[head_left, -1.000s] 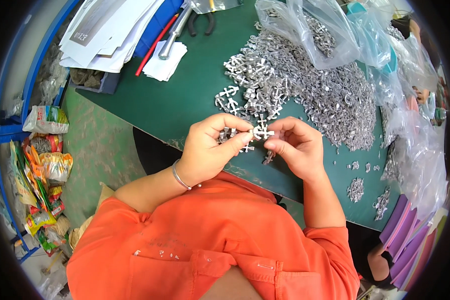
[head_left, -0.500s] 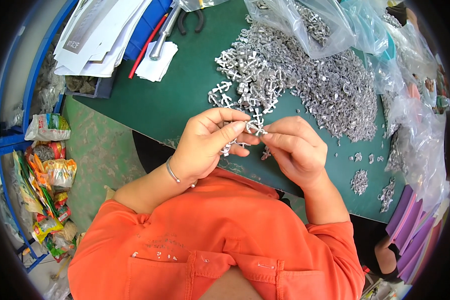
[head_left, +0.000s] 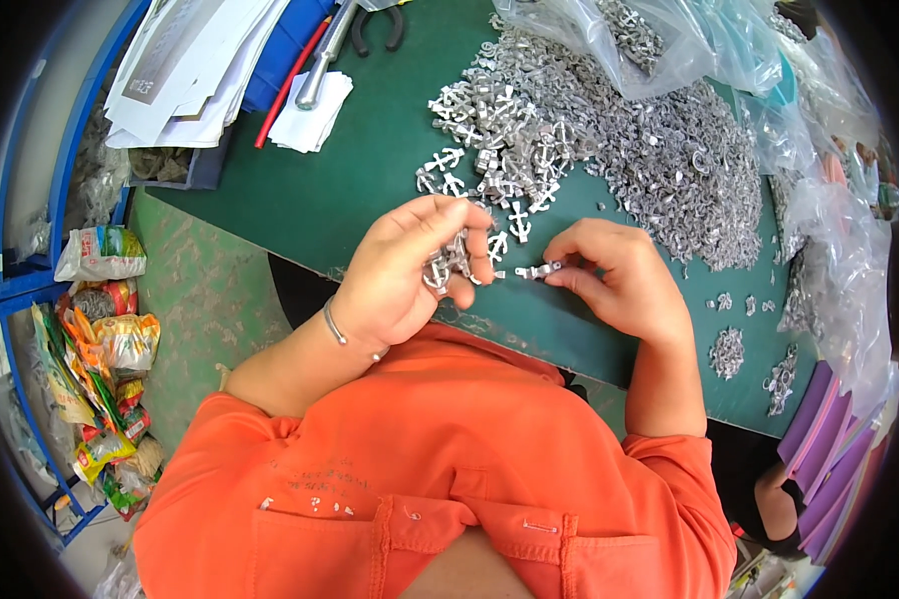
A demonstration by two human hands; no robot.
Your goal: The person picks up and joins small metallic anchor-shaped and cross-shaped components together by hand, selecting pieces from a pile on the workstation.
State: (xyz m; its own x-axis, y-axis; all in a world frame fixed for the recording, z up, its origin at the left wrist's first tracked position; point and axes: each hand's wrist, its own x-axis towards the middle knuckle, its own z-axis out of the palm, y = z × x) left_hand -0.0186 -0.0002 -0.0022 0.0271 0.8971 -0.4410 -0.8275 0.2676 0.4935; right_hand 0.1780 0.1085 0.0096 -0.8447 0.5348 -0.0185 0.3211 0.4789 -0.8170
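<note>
My left hand (head_left: 395, 265) is curled around several silver anchor-shaped metal charms (head_left: 450, 262), which show between its thumb and fingers. In a pinch of thumb and forefinger, my right hand (head_left: 624, 283) holds one small silver metal charm (head_left: 535, 271) just above the green table (head_left: 360, 180). That piece is seen edge-on, so its full outline is hidden. Beyond both hands spreads a loose pile of anchor-shaped charms (head_left: 504, 135), a few of them lying close to my left fingertips.
Right of the charms is a large heap of smaller grey metal parts (head_left: 679, 165). Clear plastic bags (head_left: 659, 50) lie behind it. Two small clusters, one a bunch of metal pieces (head_left: 727, 352), sit at right. Papers (head_left: 185, 70), a metal-handled tool (head_left: 322, 70) and pliers (head_left: 378, 30) occupy the far left.
My hands have come apart, the right one moving right with one charm pinched in it. My left hand has curled further around its charms. The view has shifted slightly.
</note>
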